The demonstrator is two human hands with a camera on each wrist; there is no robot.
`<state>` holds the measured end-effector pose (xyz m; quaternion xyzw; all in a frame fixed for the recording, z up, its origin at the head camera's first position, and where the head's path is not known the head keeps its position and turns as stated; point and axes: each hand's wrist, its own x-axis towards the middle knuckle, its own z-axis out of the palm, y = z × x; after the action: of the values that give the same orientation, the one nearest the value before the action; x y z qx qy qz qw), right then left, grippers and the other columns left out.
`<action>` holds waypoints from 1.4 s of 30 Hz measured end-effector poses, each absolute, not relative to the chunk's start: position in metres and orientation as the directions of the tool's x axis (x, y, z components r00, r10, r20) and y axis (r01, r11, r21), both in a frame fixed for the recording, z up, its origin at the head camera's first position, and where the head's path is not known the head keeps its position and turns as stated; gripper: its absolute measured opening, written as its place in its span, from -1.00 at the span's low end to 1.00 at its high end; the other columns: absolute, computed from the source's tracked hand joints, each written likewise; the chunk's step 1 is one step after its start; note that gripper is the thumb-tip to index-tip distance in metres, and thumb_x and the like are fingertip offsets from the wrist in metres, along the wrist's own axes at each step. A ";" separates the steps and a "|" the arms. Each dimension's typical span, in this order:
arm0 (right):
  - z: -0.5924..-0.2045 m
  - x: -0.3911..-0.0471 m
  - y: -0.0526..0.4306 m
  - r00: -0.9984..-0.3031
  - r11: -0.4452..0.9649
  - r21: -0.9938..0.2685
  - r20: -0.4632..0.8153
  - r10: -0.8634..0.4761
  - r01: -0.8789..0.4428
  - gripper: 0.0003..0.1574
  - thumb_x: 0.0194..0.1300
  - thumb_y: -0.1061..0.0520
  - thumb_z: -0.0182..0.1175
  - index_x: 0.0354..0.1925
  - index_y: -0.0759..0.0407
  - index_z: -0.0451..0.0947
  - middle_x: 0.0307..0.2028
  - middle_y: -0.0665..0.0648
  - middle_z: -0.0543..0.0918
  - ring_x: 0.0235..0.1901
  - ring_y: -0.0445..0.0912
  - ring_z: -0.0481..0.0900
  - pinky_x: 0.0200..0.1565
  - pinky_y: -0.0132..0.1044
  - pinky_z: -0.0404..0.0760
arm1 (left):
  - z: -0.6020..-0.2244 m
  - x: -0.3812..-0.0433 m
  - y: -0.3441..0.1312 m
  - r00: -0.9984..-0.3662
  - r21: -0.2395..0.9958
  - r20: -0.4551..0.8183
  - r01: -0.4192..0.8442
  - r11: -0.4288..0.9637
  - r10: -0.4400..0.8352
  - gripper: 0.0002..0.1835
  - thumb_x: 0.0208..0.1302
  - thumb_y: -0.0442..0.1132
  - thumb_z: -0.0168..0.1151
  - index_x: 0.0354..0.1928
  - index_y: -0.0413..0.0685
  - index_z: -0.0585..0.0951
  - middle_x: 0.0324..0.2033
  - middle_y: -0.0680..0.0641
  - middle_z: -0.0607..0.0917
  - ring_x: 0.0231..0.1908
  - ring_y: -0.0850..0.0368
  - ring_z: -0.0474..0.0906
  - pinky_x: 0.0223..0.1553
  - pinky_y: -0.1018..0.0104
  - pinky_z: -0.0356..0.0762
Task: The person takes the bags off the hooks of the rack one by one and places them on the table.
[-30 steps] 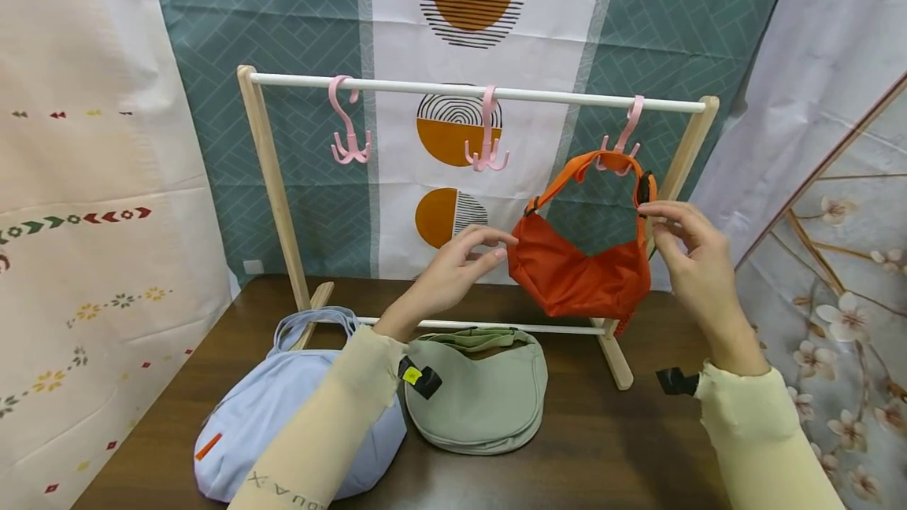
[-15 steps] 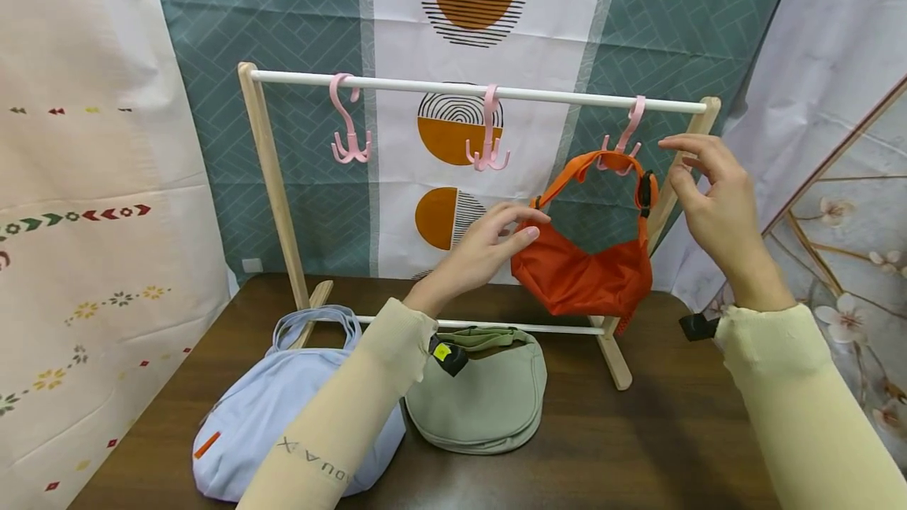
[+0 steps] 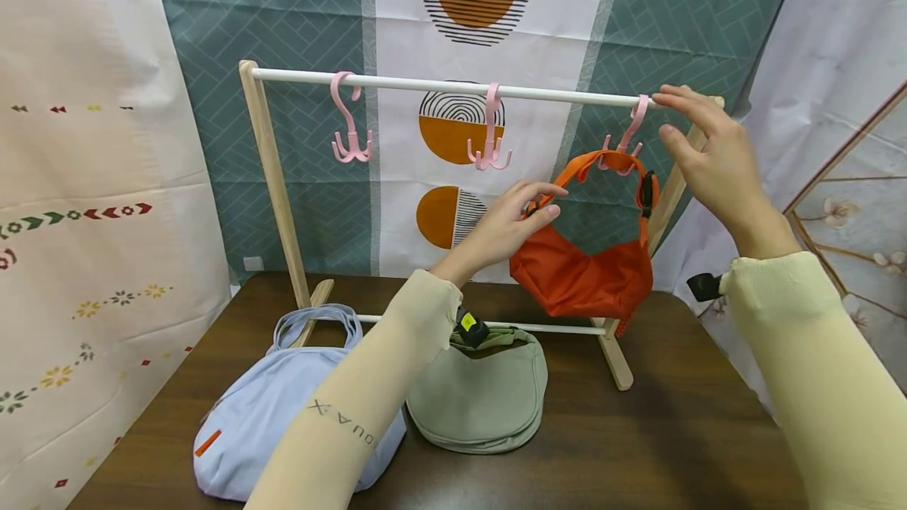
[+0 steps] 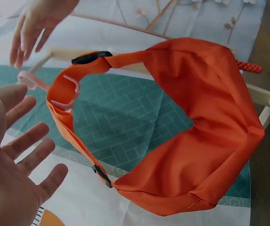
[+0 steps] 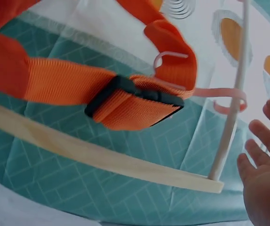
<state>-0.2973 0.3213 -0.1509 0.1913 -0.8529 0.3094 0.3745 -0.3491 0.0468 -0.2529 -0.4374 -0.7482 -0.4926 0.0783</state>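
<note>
An orange shoulder bag (image 3: pixel 583 278) hangs by its strap from the right-hand pink hook (image 3: pixel 630 132) on the rack's white rail (image 3: pixel 418 86). My left hand (image 3: pixel 499 230) is beside the bag's left side, fingers loosely spread. The left wrist view shows that hand (image 4: pixel 19 146) apart from the strap. Near the rail's right end my right hand (image 3: pixel 726 168) is raised with its fingers extended and holds nothing. In the right wrist view this hand (image 5: pixel 269 169) stays clear of the rail, and a black buckle (image 5: pixel 130 101) shows on the strap.
Two more pink hooks hang along the rail, one left (image 3: pixel 350 124) and one central (image 3: pixel 489 132). On the brown table (image 3: pixel 602 447) lie a light blue bag (image 3: pixel 262 415) and a sage-green bag (image 3: pixel 489 400). Wooden posts (image 3: pixel 276 187) support the rack.
My right hand has left the bag's strap and risen to the rail's right end. My left hand has moved up and right along the bag's side. The orange bag hangs almost unmoved.
</note>
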 end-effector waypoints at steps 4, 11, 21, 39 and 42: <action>-0.145 -0.304 0.325 -0.696 0.776 -0.353 0.702 -0.149 -0.522 -0.40 0.56 0.16 0.17 0.49 0.05 0.43 0.54 0.03 0.33 0.59 -0.22 0.03 0.57 -0.12 -0.10 | -0.249 -0.356 0.055 -0.621 0.680 0.517 0.716 0.158 0.589 -0.55 0.62 -0.07 0.08 0.44 0.01 0.49 0.35 -0.11 0.45 0.34 -0.05 0.35 0.34 0.10 0.37; -0.137 -0.318 0.325 -0.698 0.796 -0.312 0.693 -0.182 -0.518 -0.33 0.55 0.11 0.21 0.54 0.03 0.36 0.55 0.10 0.31 0.61 -0.19 -0.03 0.56 -0.03 -0.27 | -0.247 -0.369 0.063 -0.631 0.686 0.472 0.701 0.193 0.615 -0.44 0.63 -0.03 0.07 0.57 0.08 0.34 0.43 -0.14 0.36 0.41 -0.05 0.28 0.42 0.05 0.28; -0.135 -0.329 0.321 -0.725 0.833 -0.288 0.664 -0.183 -0.473 -0.33 0.60 0.08 0.14 0.56 0.12 0.31 0.52 0.26 0.32 0.60 0.08 0.03 0.54 0.22 -0.32 | -0.243 -0.379 0.079 -0.690 0.679 0.433 0.673 0.294 0.579 -0.30 0.61 0.08 0.08 0.65 0.15 0.15 0.51 -0.12 0.24 0.42 -0.06 0.29 0.45 0.00 0.26; -0.137 -0.334 0.317 -0.689 0.828 -0.251 0.695 -0.206 -0.501 -0.41 0.59 0.12 0.16 0.48 0.19 0.41 0.39 0.34 0.48 0.45 0.26 0.30 0.51 0.15 0.13 | -0.231 -0.383 0.114 -0.734 0.664 0.432 0.652 0.366 0.525 -0.24 0.59 0.03 0.13 0.66 0.13 0.06 0.46 -0.20 0.25 0.42 -0.04 0.26 0.44 0.10 0.22; -0.137 -0.333 0.318 -0.692 0.824 -0.259 0.691 -0.206 -0.504 -0.41 0.59 0.13 0.15 0.49 0.19 0.41 0.40 0.34 0.48 0.45 0.27 0.29 0.51 0.17 0.11 | -0.230 -0.383 0.120 -0.749 0.669 0.431 0.639 0.380 0.503 -0.21 0.57 0.00 0.17 0.66 0.12 0.05 0.45 -0.19 0.29 0.41 -0.03 0.28 0.43 0.13 0.23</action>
<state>-0.3331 0.3178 -0.1370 0.1988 -0.8932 0.2201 0.3381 -0.3830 0.1197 -0.2301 -0.3454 -0.8269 -0.4368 0.0780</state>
